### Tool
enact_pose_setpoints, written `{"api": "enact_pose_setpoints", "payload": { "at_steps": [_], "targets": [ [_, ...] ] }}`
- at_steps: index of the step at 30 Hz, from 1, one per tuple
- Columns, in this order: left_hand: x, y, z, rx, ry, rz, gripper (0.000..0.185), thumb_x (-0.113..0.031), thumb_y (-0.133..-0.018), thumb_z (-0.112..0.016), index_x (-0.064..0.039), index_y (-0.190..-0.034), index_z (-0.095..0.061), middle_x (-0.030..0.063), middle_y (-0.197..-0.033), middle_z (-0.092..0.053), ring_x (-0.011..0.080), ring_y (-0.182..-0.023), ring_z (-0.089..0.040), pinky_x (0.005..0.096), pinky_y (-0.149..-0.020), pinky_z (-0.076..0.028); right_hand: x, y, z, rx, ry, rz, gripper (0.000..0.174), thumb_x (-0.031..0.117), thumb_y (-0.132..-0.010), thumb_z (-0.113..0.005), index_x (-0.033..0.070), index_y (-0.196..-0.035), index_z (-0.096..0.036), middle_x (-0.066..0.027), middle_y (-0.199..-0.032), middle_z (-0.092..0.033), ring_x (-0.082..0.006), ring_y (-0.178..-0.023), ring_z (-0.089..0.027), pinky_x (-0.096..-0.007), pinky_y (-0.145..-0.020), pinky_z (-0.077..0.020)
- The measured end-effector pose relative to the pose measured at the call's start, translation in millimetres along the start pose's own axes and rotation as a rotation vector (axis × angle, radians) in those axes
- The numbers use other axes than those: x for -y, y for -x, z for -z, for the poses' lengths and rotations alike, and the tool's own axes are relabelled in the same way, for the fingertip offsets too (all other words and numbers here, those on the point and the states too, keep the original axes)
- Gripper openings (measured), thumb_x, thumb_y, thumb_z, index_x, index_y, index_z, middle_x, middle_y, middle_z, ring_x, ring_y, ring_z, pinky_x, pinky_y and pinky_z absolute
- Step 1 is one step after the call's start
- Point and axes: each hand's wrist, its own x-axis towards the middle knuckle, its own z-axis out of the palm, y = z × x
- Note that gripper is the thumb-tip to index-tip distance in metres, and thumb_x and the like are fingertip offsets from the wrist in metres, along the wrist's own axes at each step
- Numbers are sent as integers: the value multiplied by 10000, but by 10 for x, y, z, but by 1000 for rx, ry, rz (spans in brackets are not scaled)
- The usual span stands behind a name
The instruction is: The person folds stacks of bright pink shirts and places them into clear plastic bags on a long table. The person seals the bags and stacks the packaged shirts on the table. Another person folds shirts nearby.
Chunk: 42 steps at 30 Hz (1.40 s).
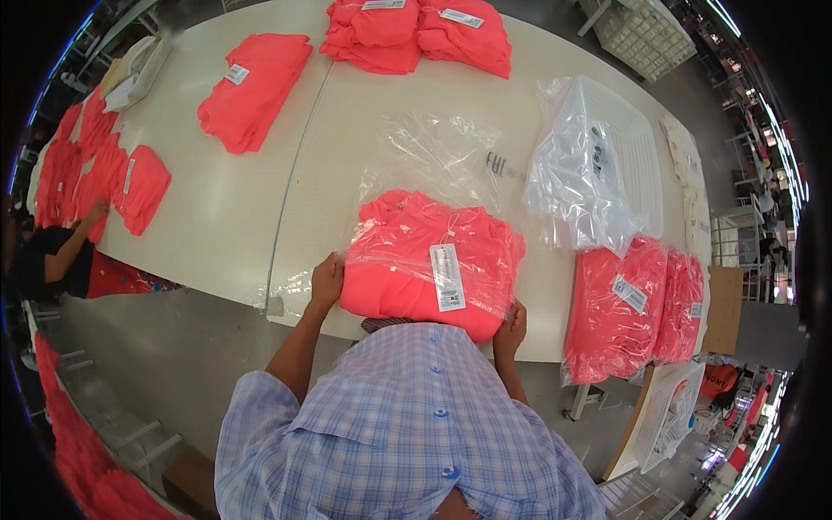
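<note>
Directly before me on the table lies a folded coral-pink garment [396, 286] with a white hang tag [448, 277] on a string. A clear plastic bag [432, 153] covers its far part and stretches flat beyond it; the garment's near edge looks bare. My left hand [327, 281] grips the bag at the garment's left side, fingers partly hidden. At the near right corner, my right hand [510, 329] holds the bag's edge against the garment, its fingertips partly covered.
Clear bags [572, 169] lie over a white plastic basket [640, 136] at right. Bagged pink garments [614, 318] lie nearer. Folded garments [257, 91] and tagged piles [374, 39] are across the white table [214, 214]. At far left, another person's hand [97, 211] touches pink garments.
</note>
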Motion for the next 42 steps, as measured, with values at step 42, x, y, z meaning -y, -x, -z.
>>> {"api": "enact_pose_setpoints", "payload": {
  "at_steps": [42],
  "targets": [
    [-330, 387, -131, -16, 970, 536, 402, -127, -967, -501, -95, -1367, -482, 80, -1120, -644, 203, -967, -645, 344, -777, -549, -646, 392, -352, 249, -535, -333, 346, 61, -863, -635, 49, -1201, -562, -110, -1060, -629, -227, -922, -610, -318, -714, -504]
  ]
}}
